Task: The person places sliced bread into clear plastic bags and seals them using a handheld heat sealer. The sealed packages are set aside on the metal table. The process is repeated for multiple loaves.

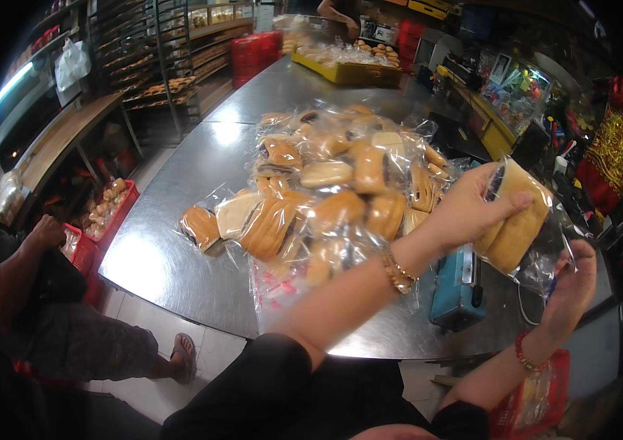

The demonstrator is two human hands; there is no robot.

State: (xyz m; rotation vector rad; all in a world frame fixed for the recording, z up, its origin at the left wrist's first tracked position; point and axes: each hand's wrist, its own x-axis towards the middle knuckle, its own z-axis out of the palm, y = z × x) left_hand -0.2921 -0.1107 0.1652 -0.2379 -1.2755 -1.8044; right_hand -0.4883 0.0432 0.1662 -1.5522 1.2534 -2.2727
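Observation:
My left hand [473,206] grips a filled bread roll [520,220] in a clear plastic bag, raised over the right side of the steel table [174,220]. My right hand [572,280] is at the open-looking loose end of that bag, its fingers bent around the film. Below the bread stands a blue heat sealer [457,297], with a cable beside it. Left of it lies a large pile of bagged bread rolls [339,203], some with dark filling. Flat clear bags with red print [278,289] lie at the pile's near edge.
A yellow tray [344,74] of bagged bread stands at the table's far end, a person [339,16] behind it. Another person [64,308] is at the left, near red baskets [119,214]. A tray rack [160,66] stands back left; a cluttered yellow-edged counter [482,118] borders the right.

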